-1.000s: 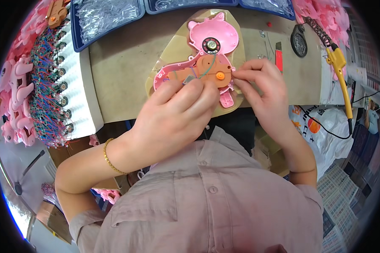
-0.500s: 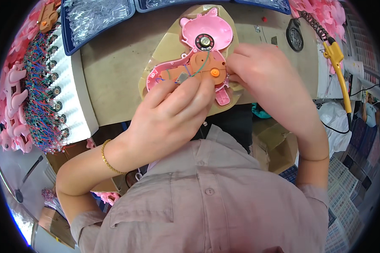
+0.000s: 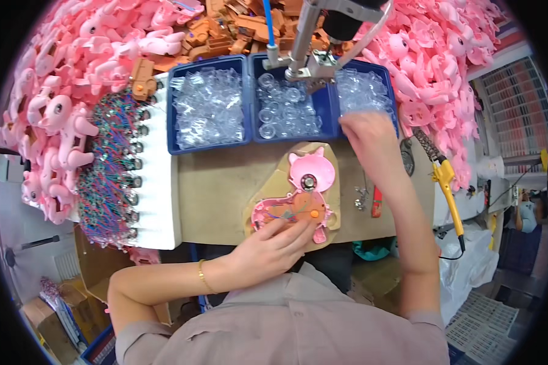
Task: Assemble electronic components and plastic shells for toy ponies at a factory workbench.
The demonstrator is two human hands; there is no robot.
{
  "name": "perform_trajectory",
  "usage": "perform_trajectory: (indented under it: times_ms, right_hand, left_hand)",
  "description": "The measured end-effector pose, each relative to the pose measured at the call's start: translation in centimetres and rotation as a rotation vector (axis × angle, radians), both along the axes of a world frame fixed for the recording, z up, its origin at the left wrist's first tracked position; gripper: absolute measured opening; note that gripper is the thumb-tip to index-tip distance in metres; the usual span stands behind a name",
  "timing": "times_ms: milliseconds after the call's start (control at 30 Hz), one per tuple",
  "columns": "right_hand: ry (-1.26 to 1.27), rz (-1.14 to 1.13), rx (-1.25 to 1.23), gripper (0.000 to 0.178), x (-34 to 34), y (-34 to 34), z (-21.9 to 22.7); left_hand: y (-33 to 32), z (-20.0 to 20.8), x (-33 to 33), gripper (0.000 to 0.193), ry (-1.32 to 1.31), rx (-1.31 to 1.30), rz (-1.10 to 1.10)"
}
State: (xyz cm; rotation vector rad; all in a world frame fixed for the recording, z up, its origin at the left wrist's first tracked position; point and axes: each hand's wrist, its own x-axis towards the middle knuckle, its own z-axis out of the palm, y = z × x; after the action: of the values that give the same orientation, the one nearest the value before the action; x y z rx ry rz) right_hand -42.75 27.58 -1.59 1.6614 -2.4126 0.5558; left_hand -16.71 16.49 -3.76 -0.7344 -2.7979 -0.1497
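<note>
A pink animal-shaped toy shell half lies in a tan holding mould, its hollow side up. A small round speaker sits in its head, and an orange gearbox with thin wires fills the body. Across the lower part of the gearbox lies my left hand, its fingers stretched out and touching it. Over the front edge of the right blue bin reaches my right hand, closed with fingers bent together. Whatever is in its fingertips is hidden.
Blue bins of clear plastic parts stand behind the mould. Pink shells and orange gearboxes are heaped beyond. Wired speakers line a white rack at left. A yellow-handled tool hangs at right; a metal fixture overhangs the bins.
My right hand has left the toy's right side and moved away to the right bin. My left hand stays on the toy. The view has lifted, showing more of the bins and heaps.
</note>
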Motion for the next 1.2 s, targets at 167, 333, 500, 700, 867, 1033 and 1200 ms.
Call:
perform_trajectory:
  times_ms: [167,333,500,700,867,1033,1200]
  right_hand:
    - [0.158,0.155,0.359,0.029,-2.4,-6.9,-0.9]
    - [0.141,0.264,0.318,0.027,-3.8,-6.5,-2.2]
    - [0.132,0.322,-0.042,0.022,-4.1,-9.3,-4.0]
    - [-0.002,0.290,0.148,0.023,-4.2,-9.1,-3.1]
    - [-0.217,0.159,0.115,0.028,-4.4,-9.7,-3.8]
    - [-0.204,0.071,0.136,0.029,-5.1,-7.7,-4.0]
    - [-0.393,-0.052,-0.070,0.024,-5.1,-8.0,-3.2]
  left_hand:
    - [0.6,2.7,0.5,0.058,-0.114,0.137,0.110]
    - [-5.5,4.2,1.2,0.057,-0.078,0.170,0.361]
    - [-17.7,2.9,-5.8,0.009,0.150,0.312,0.605]
    - [-34.1,6.9,-10.4,0.024,0.414,0.389,1.065]
    - [-37.0,4.3,-15.4,0.040,0.010,0.057,1.331]
    - [-38.2,5.4,-15.9,0.065,-0.521,-0.113,1.061]
    - [-36.8,6.6,-12.5,0.067,-0.295,0.111,1.227]
